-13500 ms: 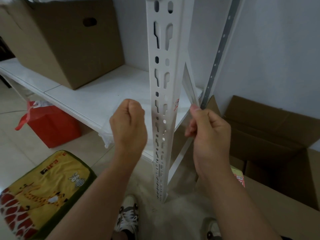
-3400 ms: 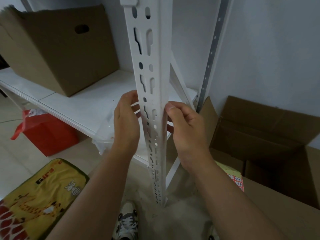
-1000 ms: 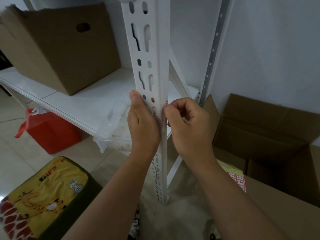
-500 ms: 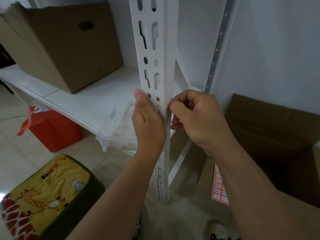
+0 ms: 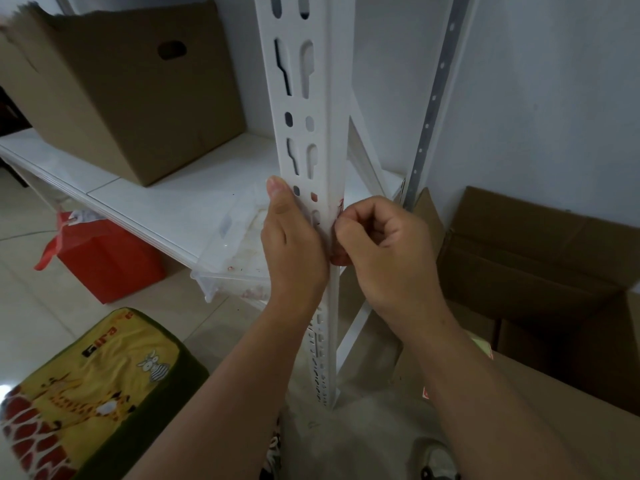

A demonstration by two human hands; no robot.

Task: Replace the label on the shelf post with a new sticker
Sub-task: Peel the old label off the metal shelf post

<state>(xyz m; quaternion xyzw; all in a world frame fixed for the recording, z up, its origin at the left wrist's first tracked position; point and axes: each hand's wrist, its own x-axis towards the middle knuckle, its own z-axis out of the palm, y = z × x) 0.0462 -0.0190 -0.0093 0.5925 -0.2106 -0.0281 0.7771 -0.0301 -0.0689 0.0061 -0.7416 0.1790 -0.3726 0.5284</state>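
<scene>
- I see the white slotted shelf post (image 5: 318, 109) standing upright in the middle of the view, rising from the floor past the front right corner of the white shelf board (image 5: 166, 199).
- My left hand (image 5: 294, 251) lies against the post's front face, thumb straight and pointing up along its left edge; the other fingers are hidden behind the post, so I cannot tell whether they wrap it.
- My right hand (image 5: 384, 247) is curled into a loose fist at the post's right edge, its fingertips pinching a small red-and-white sticker (image 5: 340, 206) right at that edge.
- Only a sliver of the sticker shows; I cannot read it or tell how much of it is stuck down.
- A brown cardboard box (image 5: 131, 91) with a handle hole sits on the shelf board towards its back left.
- A clear plastic tray (image 5: 232, 251) overhangs the board's front edge, just left of the post.
- On the floor: a red bag (image 5: 104, 258) under the shelf and a yellow giraffe-print cushion (image 5: 90, 393) at lower left.
</scene>
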